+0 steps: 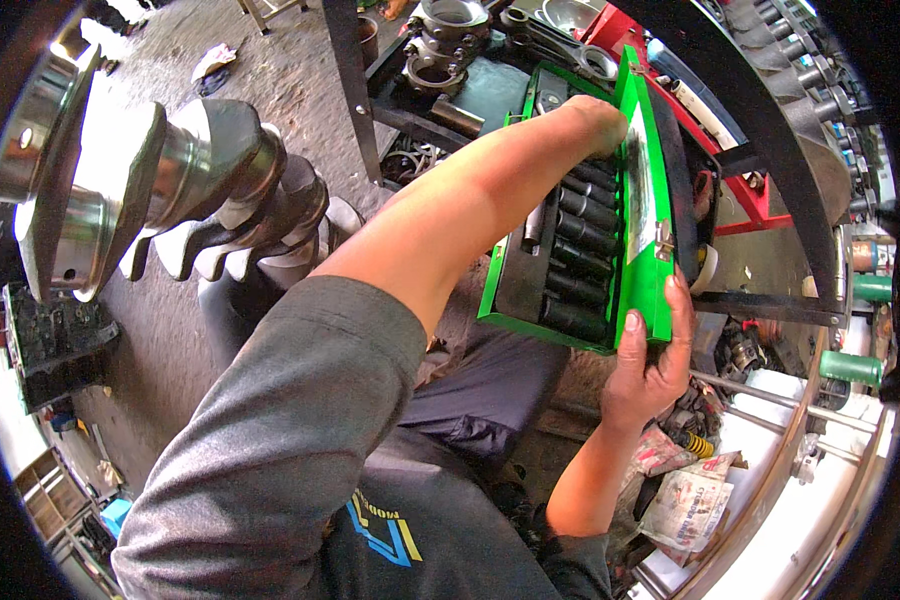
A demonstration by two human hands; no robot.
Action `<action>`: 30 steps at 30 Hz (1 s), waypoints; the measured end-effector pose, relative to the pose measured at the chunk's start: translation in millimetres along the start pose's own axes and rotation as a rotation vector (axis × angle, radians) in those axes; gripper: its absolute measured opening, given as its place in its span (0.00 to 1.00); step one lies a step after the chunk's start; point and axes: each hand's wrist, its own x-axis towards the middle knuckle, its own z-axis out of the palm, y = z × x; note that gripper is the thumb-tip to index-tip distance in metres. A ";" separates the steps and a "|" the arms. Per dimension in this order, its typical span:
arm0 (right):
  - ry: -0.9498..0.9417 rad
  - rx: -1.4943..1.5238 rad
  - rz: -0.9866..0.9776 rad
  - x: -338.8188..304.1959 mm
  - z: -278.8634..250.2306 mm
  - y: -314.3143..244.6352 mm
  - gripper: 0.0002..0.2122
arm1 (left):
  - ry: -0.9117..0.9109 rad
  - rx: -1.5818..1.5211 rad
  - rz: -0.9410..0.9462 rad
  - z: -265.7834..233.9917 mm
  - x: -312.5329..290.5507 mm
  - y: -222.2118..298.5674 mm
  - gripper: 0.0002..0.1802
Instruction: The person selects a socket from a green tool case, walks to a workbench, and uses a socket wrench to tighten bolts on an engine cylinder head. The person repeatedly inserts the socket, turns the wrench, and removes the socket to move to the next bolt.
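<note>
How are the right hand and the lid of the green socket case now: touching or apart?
Touching. The head view shows the right hand gripping the green socket-case lid at its lower end, thumb overlapping it.

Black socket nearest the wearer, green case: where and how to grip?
Probably pinch mid-barrel, from above: the black socket lies on its side, top exposed; a neighbouring socket sits close on the far side, and the open green lid stands to its right.

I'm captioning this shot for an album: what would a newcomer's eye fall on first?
The bright green case, open right of centre, with black sockets lined up inside and the right hand at its corner. Then the big shiny crankshaft at upper left and the left arm across the middle.
</note>
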 end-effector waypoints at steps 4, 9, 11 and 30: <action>-0.005 -0.016 0.014 -1.1 1.0 -2.5 0.20 | 0.118 -0.188 -0.133 5.6 0.6 8.5 0.17; -0.009 -0.051 0.024 -0.1 -2.3 -3.1 0.20 | 0.106 -0.292 -0.373 7.9 6.6 25.0 0.20; -0.001 -0.085 0.024 -0.5 -4.0 -2.0 0.20 | 0.095 -0.280 -0.395 8.7 10.0 26.8 0.21; 0.032 0.125 0.030 1.7 -3.6 4.2 0.20 | -0.017 -0.231 0.289 4.0 -41.7 -43.1 0.29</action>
